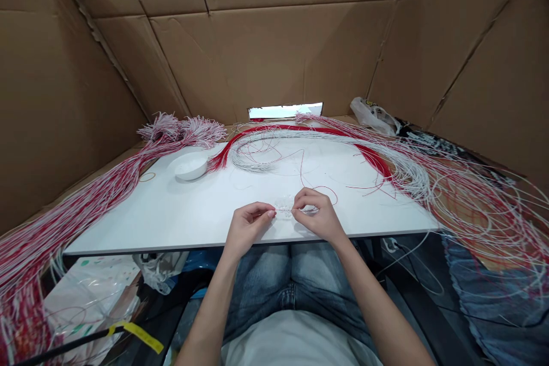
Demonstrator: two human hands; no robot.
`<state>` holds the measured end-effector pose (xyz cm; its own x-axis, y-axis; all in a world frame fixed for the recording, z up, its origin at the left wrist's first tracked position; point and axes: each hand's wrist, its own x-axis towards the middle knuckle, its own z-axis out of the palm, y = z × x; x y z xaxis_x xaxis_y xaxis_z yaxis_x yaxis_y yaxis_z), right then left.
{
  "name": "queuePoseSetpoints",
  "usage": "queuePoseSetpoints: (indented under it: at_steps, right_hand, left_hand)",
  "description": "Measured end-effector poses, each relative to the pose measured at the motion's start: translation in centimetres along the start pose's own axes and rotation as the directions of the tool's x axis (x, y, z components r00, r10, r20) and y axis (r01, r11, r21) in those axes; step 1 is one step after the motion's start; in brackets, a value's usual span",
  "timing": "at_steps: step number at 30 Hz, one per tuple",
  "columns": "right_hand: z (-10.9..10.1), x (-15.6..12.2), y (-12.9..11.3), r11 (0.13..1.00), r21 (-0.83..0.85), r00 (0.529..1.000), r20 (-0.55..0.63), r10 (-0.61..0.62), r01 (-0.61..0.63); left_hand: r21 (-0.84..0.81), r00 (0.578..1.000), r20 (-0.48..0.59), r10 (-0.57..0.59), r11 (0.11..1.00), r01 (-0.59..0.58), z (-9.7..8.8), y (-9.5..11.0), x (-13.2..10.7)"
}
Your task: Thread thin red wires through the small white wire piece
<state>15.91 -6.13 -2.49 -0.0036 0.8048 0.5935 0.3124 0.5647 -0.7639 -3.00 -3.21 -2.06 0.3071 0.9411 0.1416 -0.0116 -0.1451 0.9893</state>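
Note:
My left hand and my right hand rest at the near edge of a white table, fingers curled in a pinch. Between them lies a small clear plastic piece, held at both ends by my fingertips. A thin red wire loops on the table just beyond my right hand. Behind it, a bundle of red wires and white wires curves across the table.
A white bowl stands at the back left. A long bundle of red and white wires trails off the left side, and more loose wires spill over the right. Cardboard walls enclose the table. A plastic bag lies at the back right.

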Motion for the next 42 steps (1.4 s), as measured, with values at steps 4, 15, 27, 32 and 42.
queuePoseSetpoints:
  at_steps: [4,15,27,32,42]
  right_hand:
    - [0.03,0.01,0.05,1.0,0.011,1.0,-0.018,0.005,-0.005]
    - [0.05,0.0,-0.02,1.0,0.009,1.0,-0.022,-0.015,0.016]
    - [0.03,-0.02,-0.01,1.0,-0.008,1.0,0.001,-0.015,0.015]
    - [0.09,-0.09,0.01,1.0,-0.019,1.0,-0.011,-0.021,0.021]
    - [0.05,0.01,-0.04,1.0,-0.001,1.0,-0.018,-0.009,0.009]
  left_hand:
    - [0.0,1.0,0.001,0.007,1.0,-0.007,-0.04,0.1,-0.09]
    - [-0.08,0.999,-0.038,-0.03,0.996,0.026,-0.3,-0.17,0.07]
    - [-0.066,0.997,-0.072,-0.035,0.997,0.03,-0.25,-0.12,-0.03]
    - [-0.065,0.997,-0.071,-0.044,0.997,0.039,-0.06,0.16,-0.05]
    - [0.061,1.0,0.003,0.022,0.998,-0.022,0.08,0.43,-0.18]
